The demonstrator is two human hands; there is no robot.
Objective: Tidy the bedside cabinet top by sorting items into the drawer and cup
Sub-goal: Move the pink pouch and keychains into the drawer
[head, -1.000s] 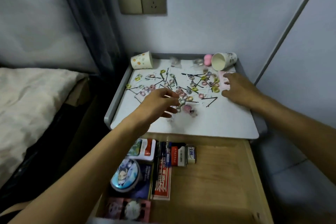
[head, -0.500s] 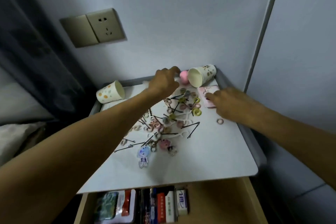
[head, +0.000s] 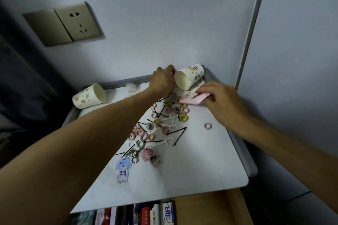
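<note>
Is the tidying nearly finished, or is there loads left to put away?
Barely started. The drawer is open with boxes inside, but the dotted cup and the corner cup lie tipped over, looking empty. The left hand curls round a pink thing; the right hand pinches the pink packet. Hair ties, hairpins and keychains litter the top.

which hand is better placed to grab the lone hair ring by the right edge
Right, probably. The right hand is nearest the ring, though pinching the pink packet; the left hand grips a pink ball by the tipped cup.
</note>
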